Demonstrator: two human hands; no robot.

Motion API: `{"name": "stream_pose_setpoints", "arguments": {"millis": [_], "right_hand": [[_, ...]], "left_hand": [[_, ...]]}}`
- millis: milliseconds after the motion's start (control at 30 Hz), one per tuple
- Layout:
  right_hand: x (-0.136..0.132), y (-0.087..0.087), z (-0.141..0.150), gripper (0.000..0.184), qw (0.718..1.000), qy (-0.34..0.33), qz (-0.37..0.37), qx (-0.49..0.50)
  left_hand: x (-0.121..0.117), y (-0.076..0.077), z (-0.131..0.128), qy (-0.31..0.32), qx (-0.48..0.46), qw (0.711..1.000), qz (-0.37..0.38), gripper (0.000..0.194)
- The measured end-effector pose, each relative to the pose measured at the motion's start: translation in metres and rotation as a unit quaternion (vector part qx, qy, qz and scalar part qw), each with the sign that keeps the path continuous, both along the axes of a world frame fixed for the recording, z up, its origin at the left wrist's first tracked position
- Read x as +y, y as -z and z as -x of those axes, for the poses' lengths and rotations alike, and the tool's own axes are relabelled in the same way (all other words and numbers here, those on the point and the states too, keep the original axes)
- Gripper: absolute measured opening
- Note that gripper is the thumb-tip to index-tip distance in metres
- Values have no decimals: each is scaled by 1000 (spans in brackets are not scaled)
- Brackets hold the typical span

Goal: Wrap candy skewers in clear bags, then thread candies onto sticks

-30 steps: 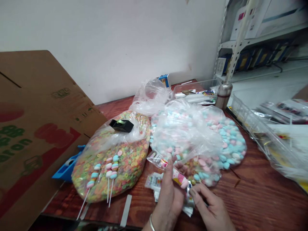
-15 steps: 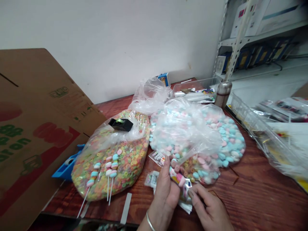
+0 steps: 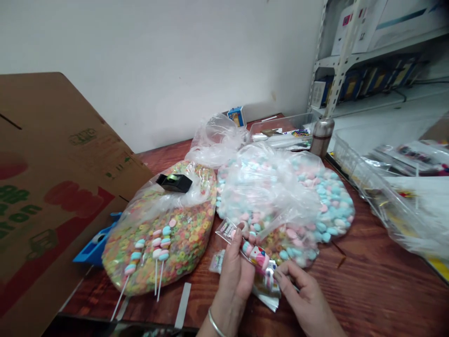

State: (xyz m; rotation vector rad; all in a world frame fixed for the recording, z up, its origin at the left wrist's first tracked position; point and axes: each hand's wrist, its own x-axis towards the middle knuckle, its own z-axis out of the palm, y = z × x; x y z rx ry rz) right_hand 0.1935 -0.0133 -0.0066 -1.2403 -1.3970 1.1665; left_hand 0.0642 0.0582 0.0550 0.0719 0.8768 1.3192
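Observation:
My left hand [image 3: 234, 271] grips a marshmallow stick [image 3: 257, 256], pink and white pieces partly inside a clear printed wrapper. My right hand [image 3: 304, 292] pinches the lower end of that wrapper, with a bit of white stick at the fingers. Under the hands lie more small printed wrappers [image 3: 266, 300], partly hidden; another wrapper [image 3: 218, 262] is left of my left hand. Three bare marshmallow sticks [image 3: 162, 243] rest on a big bag of coloured cereal rings [image 3: 189, 234]. Just behind my hands is a large clear bag of pastel marshmallows [image 3: 328, 201].
A black tape dispenser [image 3: 175, 182] sits on the cereal bag. A cardboard box [image 3: 70, 154] stands at left beside a blue tray [image 3: 94, 245]. Clear plastic bins [image 3: 372, 187] and a metal flask [image 3: 322, 135] are at right. A tape strip [image 3: 183, 304] sticks to the table edge.
The wrapper now covers more of the marshmallow stick, and its printed face shows between my hands. My left hand has shifted slightly left; the view has moved a little.

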Motion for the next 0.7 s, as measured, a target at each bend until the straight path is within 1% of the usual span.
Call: {"name": "stream_pose_setpoints", "arguments": {"millis": [67, 100, 133, 167, 200, 233, 267, 300, 333, 367, 400, 433, 467, 500, 533, 567, 600, 633, 700], "right_hand": [[-2, 3, -1, 25, 995, 14, -67, -75], [-3, 5, -2, 20, 984, 24, -123, -123], [-4, 8, -3, 16, 966, 33, -188, -172], [-5, 11, -5, 14, 941, 42, -256, -219], [-5, 13, -7, 16, 909, 53, -319, -261], [-5, 15, -9, 21, 879, 63, -367, -297], [-5, 16, -10, 25, 856, 73, -398, -323], [-4, 16, -11, 26, 844, 82, -411, -335], [-3, 15, -10, 23, 849, 84, -404, -331], [-3, 13, -9, 18, 870, 79, -375, -310], [-2, 10, -7, 13, 905, 68, -322, -270], [-1, 8, -5, 12, 942, 53, -250, -216], [-1, 6, -3, 19, 973, 40, -170, -154], [0, 4, -1, 25, 991, 29, -91, -90], [0, 3, 1, 31, 999, 23, -25, -28], [1, 3, 3, 35, 999, 21, 28, 34], [1, 3, 5, 39, 993, 16, 73, 96], [1, 3, 7, 42, 980, 7, 118, 158], [2, 2, 9, 46, 944, -11, 200, 262]], "left_hand": [[2, -2, 0, 10, -7, 1000, 22, 10], [3, -4, 0, 12, -13, 999, 36, 8], [3, -5, -1, 11, -20, 999, 49, 8], [4, -6, -2, 10, -27, 998, 57, 10], [4, -7, -3, 8, -32, 998, 61, 12], [4, -8, -4, 10, -34, 997, 61, 14], [3, -8, -5, 17, -34, 997, 60, 15], [2, -8, -6, 26, -31, 997, 58, 15], [0, -7, -8, 36, -27, 997, 54, 14], [-2, -5, -10, 44, -22, 998, 51, 14], [-4, -3, -12, 49, -17, 998, 45, 14], [-6, -1, -14, 50, -14, 998, 37, 16], [-7, 1, -15, 47, -14, 998, 28, 17], [-8, 2, -16, 43, -16, 999, 20, 18], [-8, 4, -16, 41, -19, 999, 15, 18], [-8, 5, -15, 38, -21, 999, 12, 18], [-8, 6, -14, 35, -24, 999, 9, 18], [-7, 6, -13, 33, -26, 999, 6, 17], [-4, 4, -10, 33, -28, 999, -7, 15]]}}
